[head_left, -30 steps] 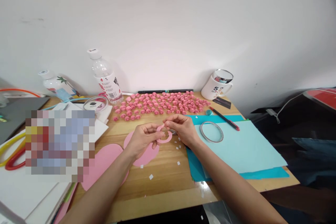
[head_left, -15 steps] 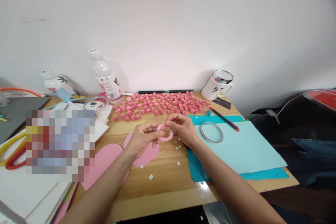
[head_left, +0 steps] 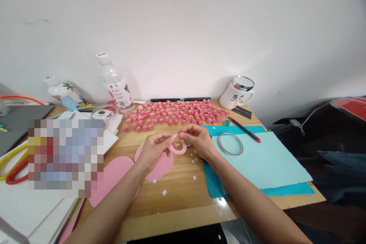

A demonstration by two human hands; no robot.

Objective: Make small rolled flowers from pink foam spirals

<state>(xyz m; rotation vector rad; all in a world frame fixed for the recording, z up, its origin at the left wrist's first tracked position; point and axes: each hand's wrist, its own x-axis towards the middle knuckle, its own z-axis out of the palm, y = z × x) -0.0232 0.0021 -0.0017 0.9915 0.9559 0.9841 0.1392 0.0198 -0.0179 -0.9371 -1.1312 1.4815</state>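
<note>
Between my two hands is a curled pink paper strip (head_left: 180, 150), its loop hanging below my fingertips. My left hand (head_left: 156, 148) pinches it from the left side. From the right, the fingertips of my right hand (head_left: 197, 139) close on its upper end. A dark-handled tool lies partly hidden under my right hand. Beneath my left hand lies a pink paper circle (head_left: 160, 169), with a larger pink paper piece (head_left: 114, 177) to its left under the forearm. Many rolled pink paper roses (head_left: 177, 112) cover the table beyond my hands.
To the right, a tape roll (head_left: 230, 144) rests on light blue paper sheets (head_left: 265, 160), near a pen (head_left: 244, 129). A white mug (head_left: 233, 95) and a plastic bottle (head_left: 117, 84) stand by the wall. Small white squares (head_left: 164, 192) are scattered on the wooden table.
My fingers have shifted slightly on the pink strip, bringing the fingertips of both hands closer together at its top. The loop has moved a little left. Everything else stays put.
</note>
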